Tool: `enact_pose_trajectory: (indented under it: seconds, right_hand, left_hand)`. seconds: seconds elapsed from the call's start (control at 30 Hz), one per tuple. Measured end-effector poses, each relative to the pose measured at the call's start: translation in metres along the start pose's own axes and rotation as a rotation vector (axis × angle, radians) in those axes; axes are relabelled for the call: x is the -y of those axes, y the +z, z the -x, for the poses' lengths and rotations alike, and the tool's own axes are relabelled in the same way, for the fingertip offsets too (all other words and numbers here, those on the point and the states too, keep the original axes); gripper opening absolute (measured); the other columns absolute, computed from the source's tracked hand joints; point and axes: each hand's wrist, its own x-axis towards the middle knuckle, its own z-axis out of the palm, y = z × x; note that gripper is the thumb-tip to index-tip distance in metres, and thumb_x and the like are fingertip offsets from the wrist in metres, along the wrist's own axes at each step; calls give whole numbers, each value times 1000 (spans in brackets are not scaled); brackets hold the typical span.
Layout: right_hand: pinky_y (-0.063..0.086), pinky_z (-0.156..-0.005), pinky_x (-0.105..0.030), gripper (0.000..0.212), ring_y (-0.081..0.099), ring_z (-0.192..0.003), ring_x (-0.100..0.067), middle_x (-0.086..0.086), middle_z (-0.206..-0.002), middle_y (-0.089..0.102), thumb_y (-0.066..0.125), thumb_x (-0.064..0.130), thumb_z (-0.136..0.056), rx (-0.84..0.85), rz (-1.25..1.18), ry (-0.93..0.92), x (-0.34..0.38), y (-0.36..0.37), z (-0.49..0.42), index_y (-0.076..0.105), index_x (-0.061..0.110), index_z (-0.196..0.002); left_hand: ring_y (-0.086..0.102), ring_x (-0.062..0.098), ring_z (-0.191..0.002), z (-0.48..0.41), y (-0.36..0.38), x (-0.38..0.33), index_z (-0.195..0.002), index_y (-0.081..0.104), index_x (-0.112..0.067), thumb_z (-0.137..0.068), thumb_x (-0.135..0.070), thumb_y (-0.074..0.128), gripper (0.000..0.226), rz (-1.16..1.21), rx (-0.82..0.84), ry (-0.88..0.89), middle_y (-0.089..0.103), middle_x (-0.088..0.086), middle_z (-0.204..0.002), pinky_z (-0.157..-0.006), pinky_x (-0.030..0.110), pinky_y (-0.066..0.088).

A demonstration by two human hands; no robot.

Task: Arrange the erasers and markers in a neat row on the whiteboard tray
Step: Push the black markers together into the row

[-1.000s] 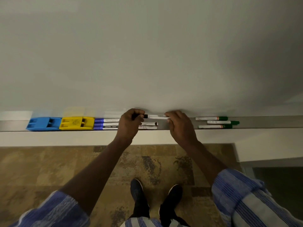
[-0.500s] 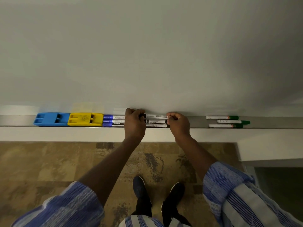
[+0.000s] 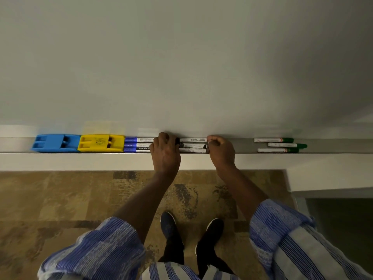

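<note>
Left hand [image 3: 166, 152] sits curled over the cap ends of the black markers [image 3: 192, 145] on the whiteboard tray [image 3: 232, 146], fingers wrapped over the top one and knuckles hiding where these meet the blue markers [image 3: 137, 145]; I judge it a loose hold on that top marker, though the grip itself is mostly hidden. My right hand [image 3: 221, 152] is bunched at the other end, fingertips [image 3: 212, 138] pressed against the butts of the three black markers, not closed around anything I can see. Done so far, by the look of it: blue eraser [image 3: 56, 142] at the far left, yellow eraser [image 3: 101, 142] touching it, three blue markers stacked just beside that, three black ones following in line. These read as one continuous run. Left to do: the green markers [image 3: 280, 145] lie well apart to the right, staggered, the middle one jutting further out than its neighbours. They need squaring up and sliding along to close the bare stretch of tray. Roughly two thirds finished, I reckon.
</note>
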Motion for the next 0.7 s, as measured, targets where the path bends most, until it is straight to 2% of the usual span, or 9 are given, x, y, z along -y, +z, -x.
enact_pose_trajectory:
  seconds: [0.2,0.3,0.4,0.57,0.7]
  right_hand:
    - [52,-86,-27,25,66,-99,-17,1,-110,72,55,16,-93,21,10,3,0,0,1,74,17,-109]
    - [45,-84,-21,26,64,-101,-16,1,-112,72,55,16,-93,23,28,-1,3,2,1,74,15,-110]
    - [41,-80,-18,25,61,-94,-12,0,-112,72,55,16,-93,19,27,-4,4,3,2,74,16,-109]
    - [34,-61,-3,25,61,-93,-11,1,-111,71,54,17,-95,42,52,-23,3,1,1,73,15,-112]
    - [39,-69,-8,25,61,-94,-12,-1,-112,71,54,18,-95,40,64,-53,0,-7,1,72,14,-112]
  left_hand:
    - [53,30,-94,7,2,1,-108,65,-11,-92,-22,66,19,-17,15,22,57,13,-108,-77,41,41]
    - [53,30,-96,8,-1,3,-110,63,-12,-92,-24,66,22,-16,31,38,57,13,-109,-79,42,42]
    - [53,30,-97,8,0,5,-111,62,-12,-92,-28,66,25,-27,46,35,56,12,-110,-79,43,42]
    - [52,30,-99,8,1,4,-111,62,-13,-92,-33,64,28,-51,65,32,56,11,-111,-82,44,43]
    - [51,28,-102,12,2,-3,-113,60,-14,-92,-38,60,32,-65,92,48,54,10,-115,-83,43,41]
